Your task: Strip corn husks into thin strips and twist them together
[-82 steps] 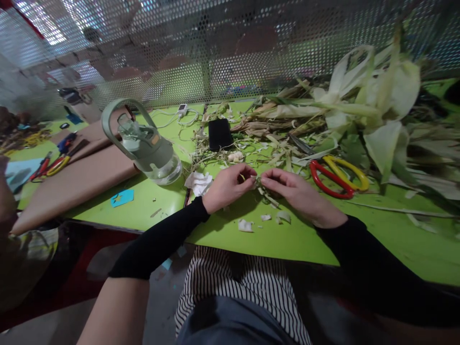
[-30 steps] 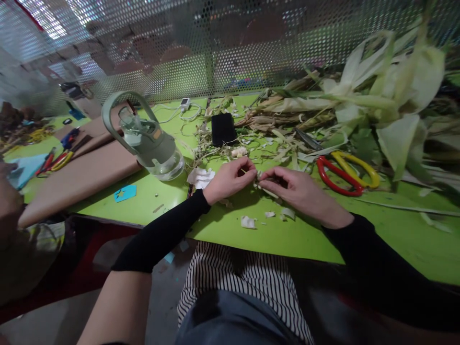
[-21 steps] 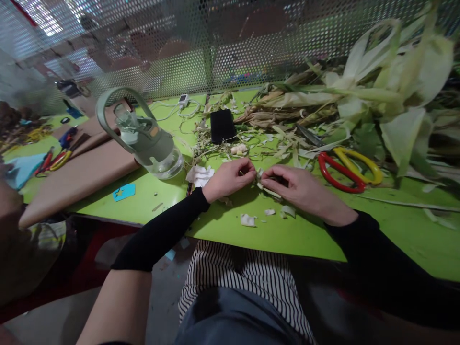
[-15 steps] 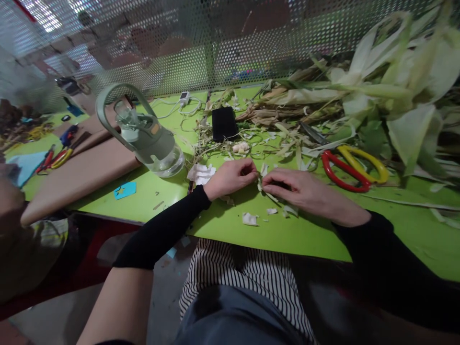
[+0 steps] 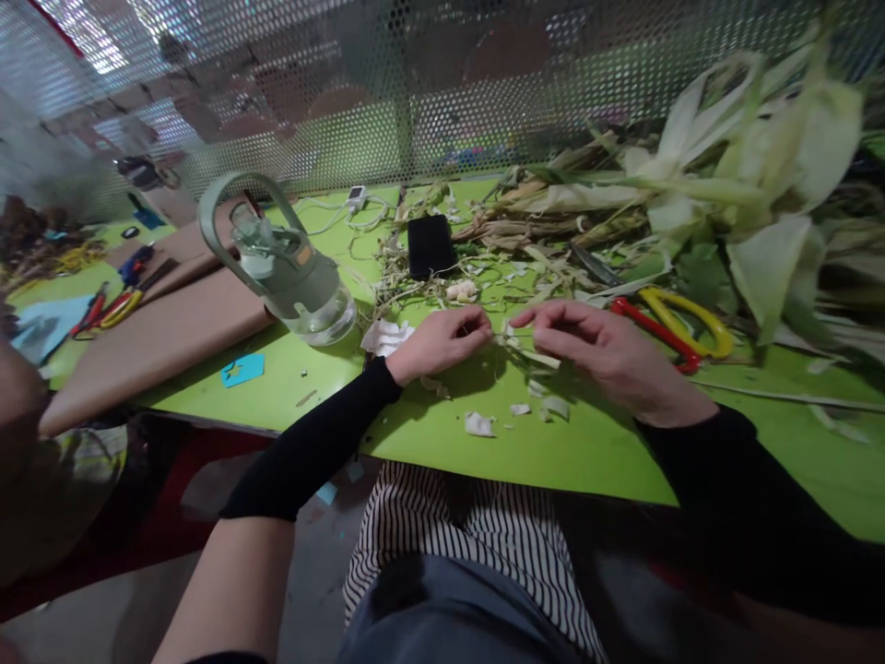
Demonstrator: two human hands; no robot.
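I have the left hand (image 5: pixel 442 344) pinched on a husk strip (image 5: pixel 537 356), its end pointing toward the right hand (image 5: pixel 605 358), whose fingers are parted; I can't tell whether they touch it. Scissors (image 5: pixel 654 325) lie beyond the right hand, a phone (image 5: pixel 430 247) beyond the left.

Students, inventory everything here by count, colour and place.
Husk pile: one, green and brown, back right
Scissors: one pair, red and yellow, right
Phone: one, black, back centre
Bottles: two, pale green and dark-lidded, left
Cable: one, white, left of phone
Sheets: several, brown and light blue, left
Tools: several, multicoloured, left
Tag: one, blue, left
Wad: one, white, centre
Scraps: many, pale, front centre
Tabletop: one, green, underneath
Screen: one, grey, behind
Clutter: uncounted, brown, far left
Neighbour: one, blurred, left edge
Husk piece: one, pale, centre
Left hand: one, black sleeve, centre
Right hand: one, black sleeve, right
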